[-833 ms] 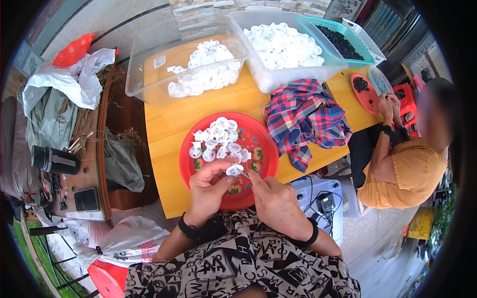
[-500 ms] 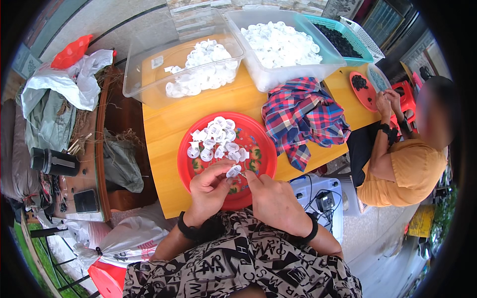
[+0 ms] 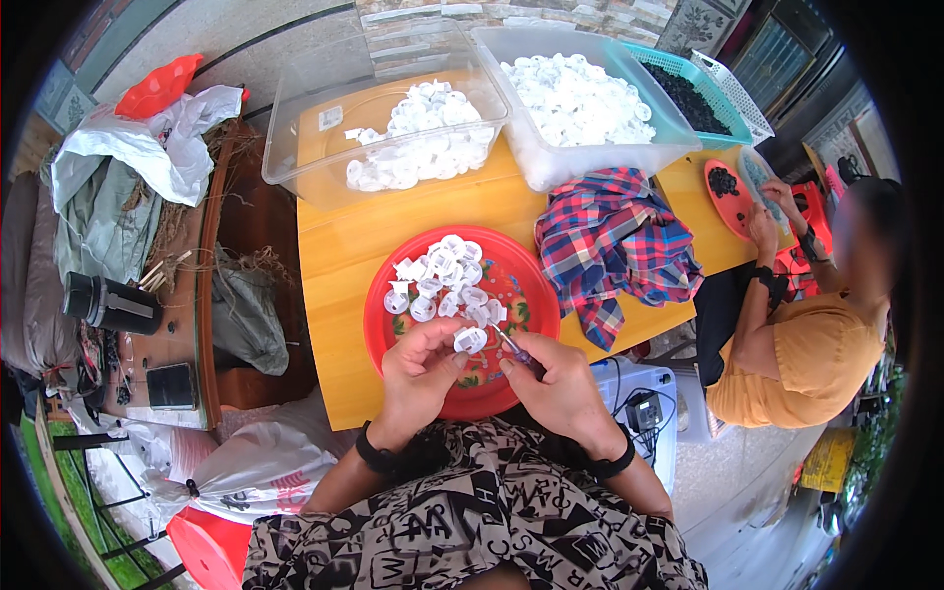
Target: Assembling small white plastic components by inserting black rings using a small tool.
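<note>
Yellow table | red tray, white parts | stone-clad wall beyond

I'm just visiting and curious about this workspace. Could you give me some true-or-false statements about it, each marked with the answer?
1. The left hand holds a white piece. True.
2. The right hand holds scissors. False: it holds a slim tool with a metal shaft.
3. More white pieces lie in the red tray. True.
4. The checked cloth lies inside the red tray. False: it lies on the table, right of the tray.
5. The teal basket holds black pieces. True.
</note>
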Motion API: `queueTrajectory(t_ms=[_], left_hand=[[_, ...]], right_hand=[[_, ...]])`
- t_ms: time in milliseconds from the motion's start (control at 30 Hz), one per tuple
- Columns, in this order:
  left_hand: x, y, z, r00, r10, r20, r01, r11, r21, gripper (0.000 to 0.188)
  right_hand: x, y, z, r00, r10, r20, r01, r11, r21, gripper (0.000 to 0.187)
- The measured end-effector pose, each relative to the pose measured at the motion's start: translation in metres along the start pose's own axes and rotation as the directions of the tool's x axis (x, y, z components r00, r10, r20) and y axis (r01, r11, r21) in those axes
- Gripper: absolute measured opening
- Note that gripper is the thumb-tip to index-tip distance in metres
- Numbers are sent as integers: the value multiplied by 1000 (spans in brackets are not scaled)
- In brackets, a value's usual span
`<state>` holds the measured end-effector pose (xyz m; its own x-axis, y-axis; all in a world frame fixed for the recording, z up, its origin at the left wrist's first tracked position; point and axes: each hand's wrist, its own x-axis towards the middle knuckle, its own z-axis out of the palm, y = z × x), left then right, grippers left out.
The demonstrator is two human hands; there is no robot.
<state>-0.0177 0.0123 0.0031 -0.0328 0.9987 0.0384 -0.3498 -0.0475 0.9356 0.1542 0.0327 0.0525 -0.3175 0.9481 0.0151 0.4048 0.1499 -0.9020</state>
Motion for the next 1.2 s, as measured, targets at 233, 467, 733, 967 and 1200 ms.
queueTrajectory(t_ms=[233, 467, 733, 967, 1200], left_hand=[[-10, 1, -3, 991, -42, 123, 44, 999, -13, 33], [0, 6, -30, 970, 173, -169, -111, 940, 323, 32], [17, 17, -38, 899, 439, -2, -67, 142, 988, 32], [25, 0, -45, 931, 354, 87, -105, 31, 994, 29], [19, -2, -43, 936, 315, 160, -198, 92, 976, 17]], right_hand=[[16, -1, 11, 988, 138, 72, -142, 988, 61, 12], [93, -36, -62, 988, 45, -146, 23, 901, 433, 13], [81, -14, -71, 980, 138, -140, -68, 907, 416, 24], [13, 18, -34, 973, 213, 83, -229, 916, 330, 24], [-4, 24, -15, 934, 289, 208, -347, 873, 344, 19]])
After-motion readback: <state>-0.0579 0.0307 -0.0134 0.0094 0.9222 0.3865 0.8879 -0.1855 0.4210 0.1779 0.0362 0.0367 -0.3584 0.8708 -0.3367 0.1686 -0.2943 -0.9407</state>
